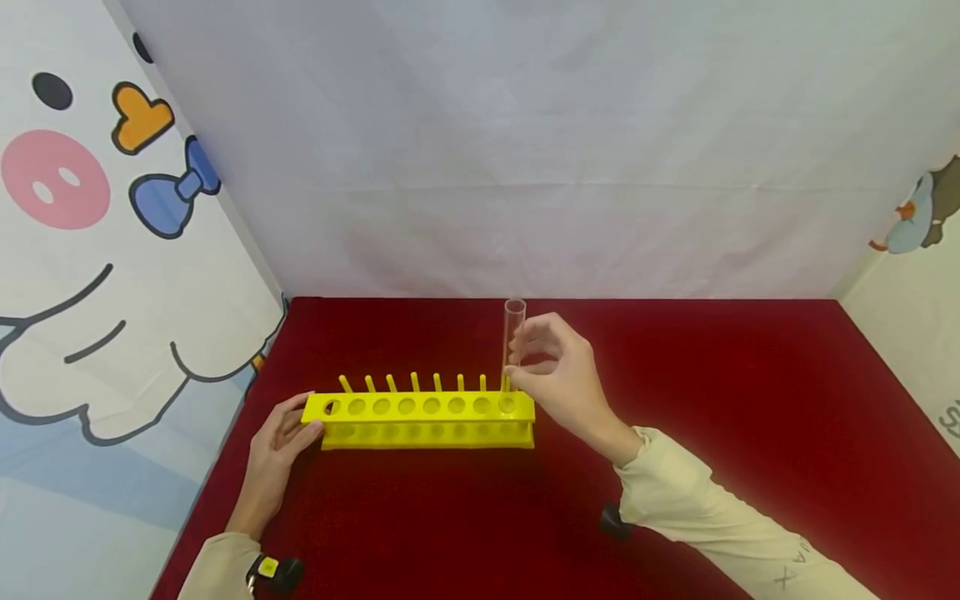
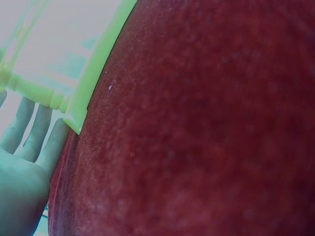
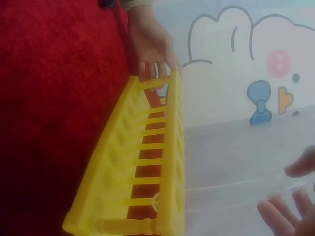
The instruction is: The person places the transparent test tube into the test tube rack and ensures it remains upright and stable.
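Note:
A yellow test tube rack (image 1: 418, 419) with a row of holes and upright pegs stands on the table. My left hand (image 1: 273, 454) holds its left end, thumb at the upper plate and fingers around the end post, which the left wrist view also shows beside the fingers (image 2: 30, 135). At the rack's right end, my right hand (image 1: 566, 379) pinches a clear glass test tube (image 1: 513, 321) between thumb and fingers. The tube is upright in the rightmost hole. Its rounded bottom (image 3: 156, 202) pokes just below the upper plate in the right wrist view, above the lower plate.
Dark red cloth (image 1: 712, 375) covers the table. A white curtain (image 1: 525, 167) hangs behind it, and a panel with cartoon figures (image 1: 67, 250) stands on the left. Another printed panel (image 1: 915, 308) is on the right.

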{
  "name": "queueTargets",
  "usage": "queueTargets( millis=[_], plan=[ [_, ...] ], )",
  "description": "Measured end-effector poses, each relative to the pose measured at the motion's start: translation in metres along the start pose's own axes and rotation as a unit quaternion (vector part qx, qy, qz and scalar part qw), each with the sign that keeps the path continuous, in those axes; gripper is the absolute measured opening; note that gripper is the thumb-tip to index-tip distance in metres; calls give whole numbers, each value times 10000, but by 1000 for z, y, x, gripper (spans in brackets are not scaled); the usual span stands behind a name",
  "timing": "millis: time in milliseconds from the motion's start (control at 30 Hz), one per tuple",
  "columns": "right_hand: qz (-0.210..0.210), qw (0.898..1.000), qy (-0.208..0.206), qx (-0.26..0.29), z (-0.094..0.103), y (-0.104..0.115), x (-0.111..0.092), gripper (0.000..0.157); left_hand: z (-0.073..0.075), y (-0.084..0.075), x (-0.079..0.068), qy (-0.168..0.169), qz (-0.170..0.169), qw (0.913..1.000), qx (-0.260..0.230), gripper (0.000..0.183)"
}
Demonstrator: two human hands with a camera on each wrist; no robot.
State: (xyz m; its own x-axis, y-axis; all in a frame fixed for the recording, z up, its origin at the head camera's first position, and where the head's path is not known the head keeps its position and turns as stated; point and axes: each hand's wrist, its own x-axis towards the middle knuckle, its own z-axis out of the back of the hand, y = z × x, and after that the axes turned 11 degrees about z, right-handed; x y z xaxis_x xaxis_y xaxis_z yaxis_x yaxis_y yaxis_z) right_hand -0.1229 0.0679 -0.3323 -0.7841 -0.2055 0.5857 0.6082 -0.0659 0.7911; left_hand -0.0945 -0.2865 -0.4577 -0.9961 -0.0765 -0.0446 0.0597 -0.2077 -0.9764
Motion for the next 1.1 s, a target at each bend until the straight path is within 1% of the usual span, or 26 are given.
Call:
queueTargets(
  millis=[200,800,1100],
  plan=[
    [-55,10000,14,-57,0,-1,-1,31,1,1,1,38,-27,10000,-29,43],
    [-68,10000,17,8,-2,-6,-5,31,0,0,0,-16,-8,10000,68,44],
    [-211,9997,13,78,-3,-6,-6,31,0,-1,1,-23,29,10000,63,44]
  ],
)
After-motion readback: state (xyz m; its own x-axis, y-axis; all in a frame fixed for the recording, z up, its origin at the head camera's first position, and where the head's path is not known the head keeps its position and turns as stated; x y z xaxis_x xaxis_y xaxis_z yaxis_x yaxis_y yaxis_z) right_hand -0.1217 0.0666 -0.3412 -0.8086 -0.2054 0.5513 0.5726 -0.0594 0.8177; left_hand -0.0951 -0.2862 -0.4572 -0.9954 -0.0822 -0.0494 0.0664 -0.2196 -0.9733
